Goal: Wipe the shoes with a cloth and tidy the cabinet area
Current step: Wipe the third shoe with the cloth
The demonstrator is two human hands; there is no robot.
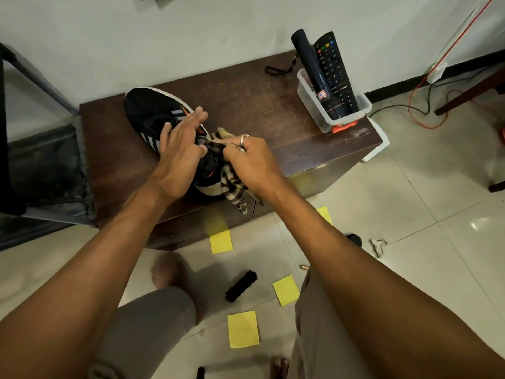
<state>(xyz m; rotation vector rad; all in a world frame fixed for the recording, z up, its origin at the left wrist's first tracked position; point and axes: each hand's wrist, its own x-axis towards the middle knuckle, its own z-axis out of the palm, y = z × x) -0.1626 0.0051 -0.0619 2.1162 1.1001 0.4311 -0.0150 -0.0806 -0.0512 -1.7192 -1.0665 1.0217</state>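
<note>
A black sneaker with white stripes and orange trim lies on the dark wooden cabinet, toe pointing to the far left. My left hand rests flat over its middle, fingers spread, steadying it. My right hand is closed on a striped black-and-cream cloth, pressed against the shoe's heel end near the cabinet's front edge. A ring shows on one finger of the right hand. The heel is partly hidden by the cloth and hands.
A clear plastic bin at the cabinet's right end holds a torch and a TV remote. On the tiled floor lie a black brush, several yellow sticky notes and cables at right. A dark frame stands left.
</note>
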